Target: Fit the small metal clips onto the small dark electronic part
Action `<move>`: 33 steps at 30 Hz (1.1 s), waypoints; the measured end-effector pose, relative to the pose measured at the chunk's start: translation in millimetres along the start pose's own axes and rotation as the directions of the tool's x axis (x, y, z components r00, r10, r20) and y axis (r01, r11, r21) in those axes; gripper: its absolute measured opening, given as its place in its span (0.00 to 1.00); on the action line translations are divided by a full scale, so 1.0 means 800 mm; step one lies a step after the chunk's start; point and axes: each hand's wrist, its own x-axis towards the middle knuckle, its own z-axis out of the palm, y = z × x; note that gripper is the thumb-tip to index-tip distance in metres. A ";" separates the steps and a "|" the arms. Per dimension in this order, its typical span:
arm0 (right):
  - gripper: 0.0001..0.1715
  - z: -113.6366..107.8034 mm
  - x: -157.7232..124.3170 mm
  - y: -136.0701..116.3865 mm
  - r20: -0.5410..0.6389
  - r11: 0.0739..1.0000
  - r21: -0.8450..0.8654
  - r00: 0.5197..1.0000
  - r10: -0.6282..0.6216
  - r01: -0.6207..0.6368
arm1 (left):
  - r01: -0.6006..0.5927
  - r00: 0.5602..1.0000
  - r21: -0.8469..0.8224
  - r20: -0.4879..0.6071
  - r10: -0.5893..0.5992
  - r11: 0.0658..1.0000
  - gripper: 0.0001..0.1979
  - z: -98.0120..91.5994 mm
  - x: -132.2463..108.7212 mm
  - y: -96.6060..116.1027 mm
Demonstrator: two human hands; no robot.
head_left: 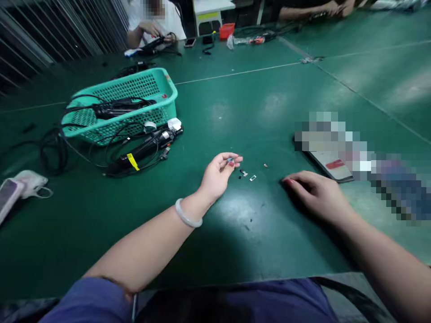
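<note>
From where I stand, the person's left hand (215,175) is raised just off the bench (188,255), thumb and fingertips closed on a small bluish piece (230,159). Such a light pinch seems chosen because the piece is tiny and a full grip would bury it. The right hand (318,193) rests low on the bench, fingers curled and tips down by something dark; from here I can't fairly tell whether it grips that or only leans there.

Between the two hands lie a few loose bits: a pale rectangular frame (253,178), thin-edged with a hollow middle, and a dark speck (240,177) beside it. They are probably kept there so that either hand can reach them without stretching, while the bulkier gear sits off to the left.

That gear is a teal basket (169,109), its moulded plastic walls pierced in a lattice, with a black device (117,109) lying inside and cables looping over the rim. A second device, a black wand (144,150), long and rounded, lies against the bench just outside, a glossy yellow tag (132,161) wrapped around it. The bench top is smooth, deep green and faintly reflective, crossed by pale seams, and a smooth, milky bangle (188,214) circles the left wrist
</note>
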 end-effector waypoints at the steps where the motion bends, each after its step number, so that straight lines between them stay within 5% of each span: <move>1: 0.18 0.001 0.000 -0.001 0.005 1.000 -0.015 1.000 0.012 -0.012 | 0.003 1.000 0.008 0.003 -0.003 1.000 0.05 -0.001 0.001 -0.001; 7: 0.24 0.009 0.023 -0.014 0.058 0.990 -0.097 0.994 -0.092 0.097 | 0.073 0.997 0.044 -0.021 -0.072 0.996 0.07 -0.003 0.006 -0.002; 14: 0.13 0.032 0.085 -0.062 0.172 0.968 -0.083 0.960 -0.221 0.238 | 0.110 0.993 0.046 -0.046 -0.108 0.993 0.11 -0.004 0.010 0.002; 19: 0.06 0.054 0.092 -0.078 0.235 0.966 -0.037 0.942 -0.239 0.255 | 0.137 0.990 0.059 -0.037 -0.135 0.989 0.13 -0.004 0.009 0.002; 28: 0.06 0.046 0.084 -0.075 0.131 0.966 0.260 0.991 -0.018 -0.017 | 0.119 0.993 0.032 0.018 -0.120 0.992 0.20 -0.006 0.011 -0.007; 33: 0.19 0.046 0.087 -0.074 0.217 0.769 0.596 0.969 0.119 -0.229 | 0.102 0.991 0.032 0.085 -0.104 0.994 0.28 -0.008 0.009 -0.009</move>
